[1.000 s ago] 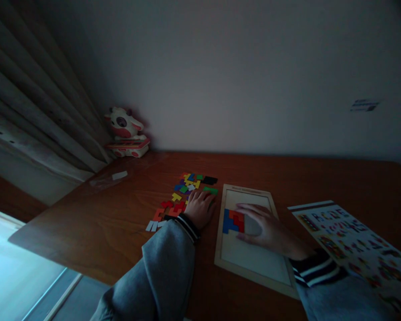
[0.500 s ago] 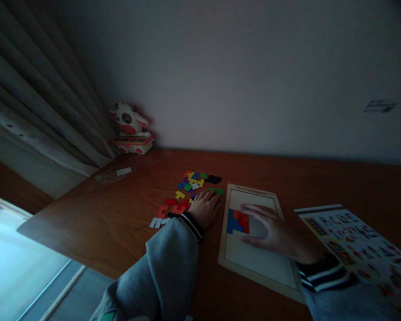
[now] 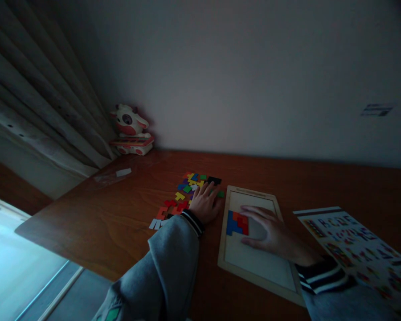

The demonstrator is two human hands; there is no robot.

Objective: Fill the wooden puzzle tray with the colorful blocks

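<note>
My left hand (image 3: 205, 205) lies over the right side of a spread of coloured puzzle pieces (image 3: 179, 196), fingers stretched out and apart, partly hiding some of them. A black piece (image 3: 214, 180) and a green piece (image 3: 220, 194) show close to its fingertips. To the right, my right hand (image 3: 269, 229) hovers over or rests on a wooden puzzle board (image 3: 250, 274), thumb and fingers apart in a wide curve. Blue and red pieces (image 3: 237, 223) sit fitted together along the board's left side, beside the right fingertips.
A printed pattern sheet (image 3: 350, 240) lies right of the board, partly under my right sleeve. At the back left stands a cow-shaped toy (image 3: 131, 129). A clear plastic wrapper (image 3: 108, 178) lies on the wooden table (image 3: 120, 232), near the curtain (image 3: 47, 102).
My left hand has reached slightly farther forward, its fingers spreading toward the black and green pieces. My right hand has stayed in place over the board.
</note>
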